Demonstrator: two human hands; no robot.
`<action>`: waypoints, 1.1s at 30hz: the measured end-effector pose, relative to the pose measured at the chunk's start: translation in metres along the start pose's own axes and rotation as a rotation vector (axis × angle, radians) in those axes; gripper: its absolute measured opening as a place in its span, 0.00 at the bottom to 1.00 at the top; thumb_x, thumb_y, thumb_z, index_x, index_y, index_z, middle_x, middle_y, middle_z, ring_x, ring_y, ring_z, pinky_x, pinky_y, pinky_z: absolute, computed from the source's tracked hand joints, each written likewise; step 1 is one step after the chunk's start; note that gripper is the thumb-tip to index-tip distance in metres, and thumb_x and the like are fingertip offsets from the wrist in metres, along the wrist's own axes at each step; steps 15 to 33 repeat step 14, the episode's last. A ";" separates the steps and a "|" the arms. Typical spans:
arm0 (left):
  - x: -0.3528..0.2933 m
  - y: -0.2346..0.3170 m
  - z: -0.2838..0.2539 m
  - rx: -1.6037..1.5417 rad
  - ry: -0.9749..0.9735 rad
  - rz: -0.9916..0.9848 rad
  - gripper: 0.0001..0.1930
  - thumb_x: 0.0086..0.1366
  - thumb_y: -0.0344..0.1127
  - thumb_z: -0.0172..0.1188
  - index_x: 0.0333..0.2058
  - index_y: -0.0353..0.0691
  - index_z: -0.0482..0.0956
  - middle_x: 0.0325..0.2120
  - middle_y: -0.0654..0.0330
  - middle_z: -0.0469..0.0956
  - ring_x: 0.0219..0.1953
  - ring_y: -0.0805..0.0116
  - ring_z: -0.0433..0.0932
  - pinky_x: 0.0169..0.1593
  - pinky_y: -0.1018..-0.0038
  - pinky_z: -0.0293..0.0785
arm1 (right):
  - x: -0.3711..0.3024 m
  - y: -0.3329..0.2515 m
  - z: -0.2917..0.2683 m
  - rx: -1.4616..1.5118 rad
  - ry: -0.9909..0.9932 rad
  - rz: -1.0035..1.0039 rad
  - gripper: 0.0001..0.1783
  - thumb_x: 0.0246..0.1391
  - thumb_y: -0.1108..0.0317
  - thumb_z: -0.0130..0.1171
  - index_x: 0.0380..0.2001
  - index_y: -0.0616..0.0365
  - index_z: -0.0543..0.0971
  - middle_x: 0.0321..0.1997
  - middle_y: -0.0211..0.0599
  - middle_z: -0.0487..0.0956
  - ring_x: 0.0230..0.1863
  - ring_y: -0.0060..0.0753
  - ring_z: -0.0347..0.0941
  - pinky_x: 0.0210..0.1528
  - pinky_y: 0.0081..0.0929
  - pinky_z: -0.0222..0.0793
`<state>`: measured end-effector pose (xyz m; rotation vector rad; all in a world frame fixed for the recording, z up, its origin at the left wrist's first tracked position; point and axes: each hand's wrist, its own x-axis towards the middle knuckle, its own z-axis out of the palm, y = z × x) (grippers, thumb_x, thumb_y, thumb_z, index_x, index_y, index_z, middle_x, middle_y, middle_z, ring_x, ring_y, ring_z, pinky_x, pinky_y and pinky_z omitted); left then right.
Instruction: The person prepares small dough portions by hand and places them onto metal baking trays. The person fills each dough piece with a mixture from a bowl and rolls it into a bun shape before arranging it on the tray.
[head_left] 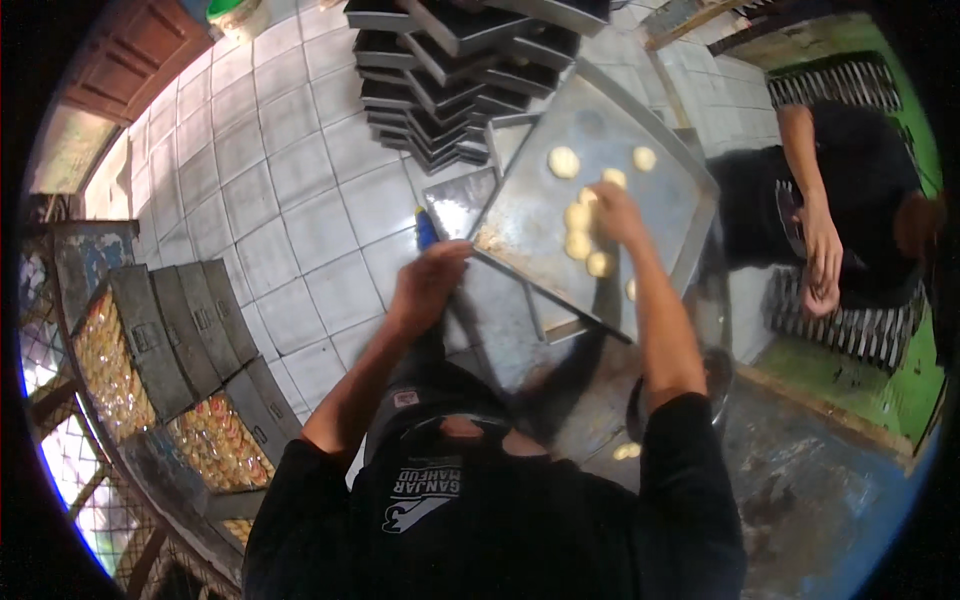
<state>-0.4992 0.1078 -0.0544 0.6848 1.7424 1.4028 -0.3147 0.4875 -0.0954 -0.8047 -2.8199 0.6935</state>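
A large metal baking tray (532, 215) lies at an angle in front of me, resting on other trays. My left hand (430, 278) is closed at its near left corner, the fingers against the rim. Over the middle of the tray, my right hand (617, 214) has its fingers bent together on a small pale yellow dough ball (588, 196); the fingertips are partly hidden. Several more balls are spread about, among them a bigger flattened one (564, 162), one near the right side (644, 158) and one close to my wrist (600, 264).
Stacked dark metal pans (440, 90) rise beyond the tray. A blue-handled tool (425, 228) lies by my left hand. At left, grey tins (195, 320) stand near packed goods (215, 440). A co-worker's hand (822, 250) is at right, near a green slatted rack (850, 325).
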 end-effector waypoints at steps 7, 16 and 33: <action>-0.049 0.021 0.142 -0.286 -0.167 0.115 0.22 0.78 0.40 0.51 0.61 0.28 0.69 0.52 0.50 0.77 0.49 0.65 0.79 0.53 0.71 0.77 | -0.192 -0.122 -0.046 0.399 0.427 0.601 0.17 0.58 0.62 0.64 0.46 0.62 0.83 0.37 0.45 0.84 0.38 0.39 0.81 0.45 0.33 0.75; -0.175 0.030 0.280 -0.307 -0.527 -0.231 0.25 0.79 0.48 0.49 0.61 0.34 0.73 0.49 0.54 0.78 0.51 0.70 0.75 0.55 0.73 0.72 | -0.419 -0.211 -0.039 0.433 0.594 0.535 0.26 0.56 0.65 0.69 0.58 0.58 0.78 0.54 0.49 0.78 0.49 0.47 0.79 0.51 0.36 0.76; -0.175 0.030 0.280 -0.307 -0.527 -0.231 0.25 0.79 0.48 0.49 0.61 0.34 0.73 0.49 0.54 0.78 0.51 0.70 0.75 0.55 0.73 0.72 | -0.419 -0.211 -0.039 0.433 0.594 0.535 0.26 0.56 0.65 0.69 0.58 0.58 0.78 0.54 0.49 0.78 0.49 0.47 0.79 0.51 0.36 0.76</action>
